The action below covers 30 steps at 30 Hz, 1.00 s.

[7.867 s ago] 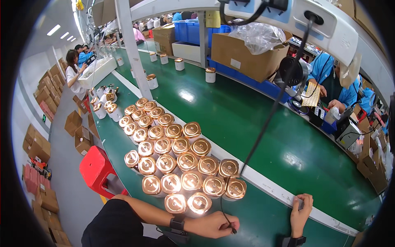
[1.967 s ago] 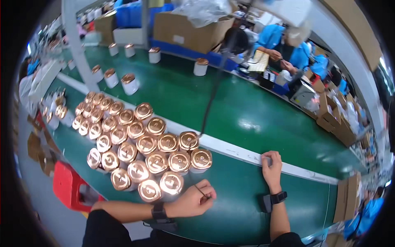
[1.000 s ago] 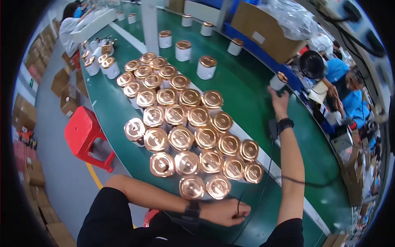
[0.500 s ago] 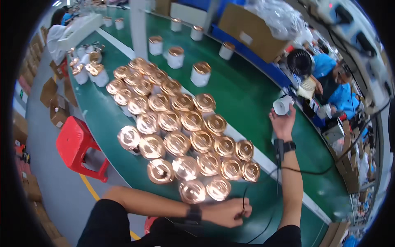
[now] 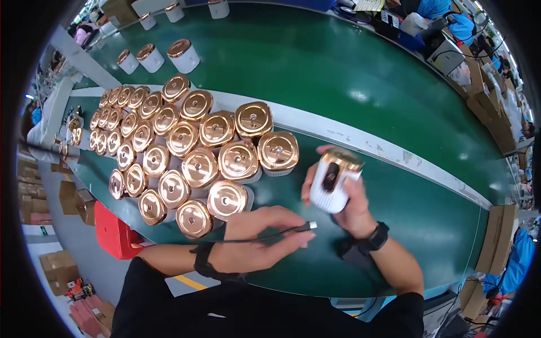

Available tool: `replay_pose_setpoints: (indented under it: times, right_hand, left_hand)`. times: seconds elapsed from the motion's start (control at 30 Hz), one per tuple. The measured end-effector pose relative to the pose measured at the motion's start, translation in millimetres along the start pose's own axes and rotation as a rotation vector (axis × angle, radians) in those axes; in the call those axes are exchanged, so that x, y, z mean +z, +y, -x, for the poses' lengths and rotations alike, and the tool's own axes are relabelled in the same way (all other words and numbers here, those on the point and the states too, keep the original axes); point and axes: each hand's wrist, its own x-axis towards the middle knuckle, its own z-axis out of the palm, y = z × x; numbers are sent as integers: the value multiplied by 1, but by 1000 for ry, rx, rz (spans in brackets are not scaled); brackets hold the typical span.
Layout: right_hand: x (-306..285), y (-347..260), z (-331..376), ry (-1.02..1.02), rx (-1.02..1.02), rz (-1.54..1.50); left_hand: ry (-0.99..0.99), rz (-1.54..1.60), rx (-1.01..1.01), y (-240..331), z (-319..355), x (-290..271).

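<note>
A dense cluster of copper-lidded white jars (image 5: 200,166) packs the left half of the green desk (image 5: 428,225), lids nearly touching, leaving no gap for a hand between them. Right of the nearest jar (image 5: 278,152) the desk surface lies bare out to the cardboard boxes (image 5: 493,236) at its end. Beyond the white strip (image 5: 394,149), the green conveyor belt (image 5: 338,67) is open, with three jars (image 5: 152,55) standing far left.
</note>
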Motion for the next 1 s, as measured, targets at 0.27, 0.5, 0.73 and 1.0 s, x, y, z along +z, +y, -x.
replay_pose_setpoints:
  times: [0.27, 0.5, 0.73, 1.0]
  right_hand:
    - [3, 3, 9, 34, 49, 33]
    - [6, 1, 9, -37, -43, 96]
    - [4, 9, 15, 6, -167, 315]
    - [4, 10, 16, 18, -169, 339]
  left_hand:
    - [106, -17, -89, -1, -6, 2]
    - [174, -192, -29, -13, -6, -1]
    - [107, -210, 92, -19, -10, -3]
    - [101, -193, 135, -24, -11, 1]
